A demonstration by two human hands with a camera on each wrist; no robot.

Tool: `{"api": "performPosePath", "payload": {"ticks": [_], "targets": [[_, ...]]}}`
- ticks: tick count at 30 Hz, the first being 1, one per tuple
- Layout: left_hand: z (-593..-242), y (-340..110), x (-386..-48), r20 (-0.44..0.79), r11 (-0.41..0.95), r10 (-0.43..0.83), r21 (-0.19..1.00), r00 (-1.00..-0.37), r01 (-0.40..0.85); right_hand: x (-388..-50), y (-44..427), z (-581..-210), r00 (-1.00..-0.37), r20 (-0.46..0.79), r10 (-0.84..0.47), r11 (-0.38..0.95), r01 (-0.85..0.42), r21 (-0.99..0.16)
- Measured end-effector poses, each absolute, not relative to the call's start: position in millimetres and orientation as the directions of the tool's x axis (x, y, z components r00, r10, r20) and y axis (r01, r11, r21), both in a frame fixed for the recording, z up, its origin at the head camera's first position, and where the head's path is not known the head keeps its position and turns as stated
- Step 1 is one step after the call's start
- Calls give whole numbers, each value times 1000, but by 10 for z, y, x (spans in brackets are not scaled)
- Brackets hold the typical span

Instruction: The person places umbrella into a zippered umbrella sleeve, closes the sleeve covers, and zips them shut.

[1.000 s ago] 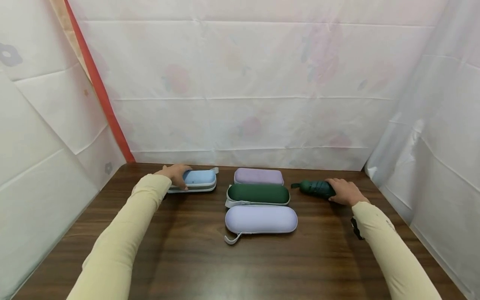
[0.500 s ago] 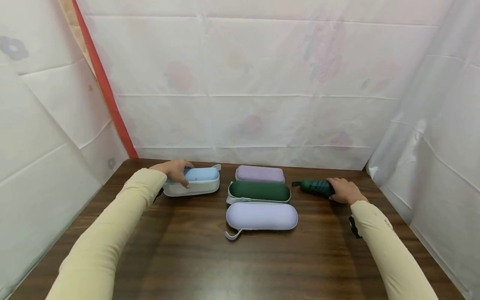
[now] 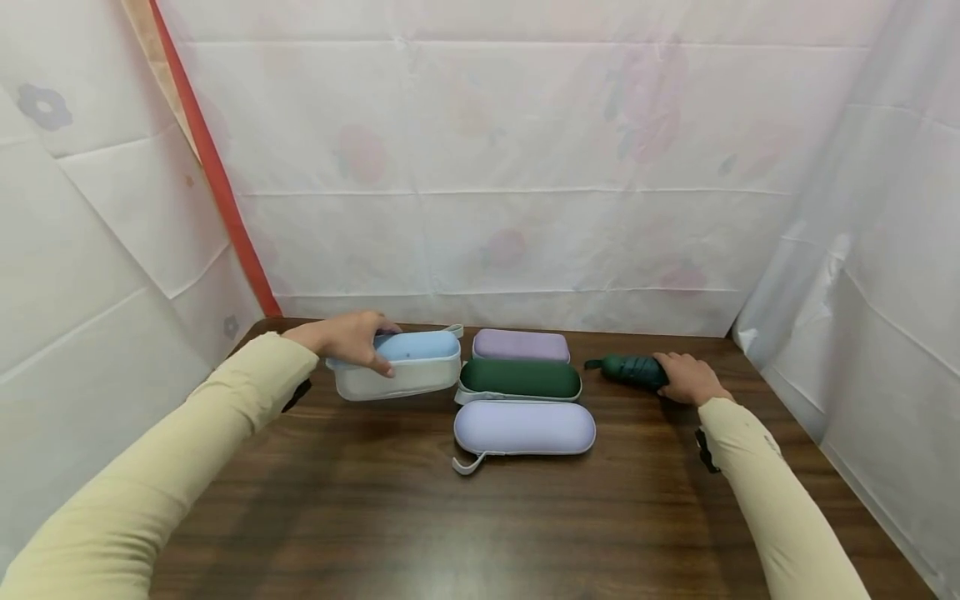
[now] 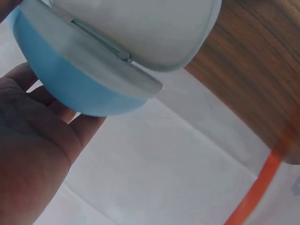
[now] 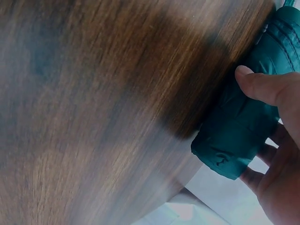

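My left hand (image 3: 351, 338) grips a light blue zip case (image 3: 420, 345) at the back left of the table, thumb in front. The left wrist view shows the blue shell (image 4: 70, 77), with a zipper along its rim and a pale grey-white half (image 4: 140, 28) swung apart from it. In the head view that pale half hangs below the blue part. Farther right, my right hand (image 3: 688, 379) holds a folded dark green umbrella (image 3: 633, 370). The umbrella (image 5: 243, 126) lies along the tabletop, the thumb on one side and the fingers on the other.
Three closed cases lie in the middle: a purple one (image 3: 521, 345) at the back, a dark green one (image 3: 520, 378), and a lavender one (image 3: 525, 427) in front with a wrist strap. White sheeting (image 3: 480, 167) stands behind the wooden table (image 3: 480, 533).
My left hand has lifted the light blue case, and its pale half has come down into view. It has shifted right, close to the dark green case. The right hand and umbrella stay put.
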State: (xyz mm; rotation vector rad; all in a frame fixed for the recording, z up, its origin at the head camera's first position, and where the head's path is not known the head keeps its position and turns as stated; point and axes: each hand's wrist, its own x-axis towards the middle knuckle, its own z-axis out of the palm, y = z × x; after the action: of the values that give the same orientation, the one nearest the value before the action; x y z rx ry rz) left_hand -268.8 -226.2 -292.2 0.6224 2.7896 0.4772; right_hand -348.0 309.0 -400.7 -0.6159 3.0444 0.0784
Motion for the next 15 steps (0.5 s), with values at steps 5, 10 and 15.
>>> {"api": "performPosePath", "payload": {"ticks": [5,10,15], "targets": [[-2804,-2130,-2548,-147,824,497,389,-855,412,-3515,3084,-4065,-922,-24,-386,921,-387,53],[-2738,-1935,-2424,-160,778,558,442,-814,447,-3537,3089,-4112,-927,-17,-375,925,-375,62],[-2773,-1714,-2322,-208,709,605,579,-768,402,-3520,3060,-4098,-929,-22,-370,927,-370,67]]}}
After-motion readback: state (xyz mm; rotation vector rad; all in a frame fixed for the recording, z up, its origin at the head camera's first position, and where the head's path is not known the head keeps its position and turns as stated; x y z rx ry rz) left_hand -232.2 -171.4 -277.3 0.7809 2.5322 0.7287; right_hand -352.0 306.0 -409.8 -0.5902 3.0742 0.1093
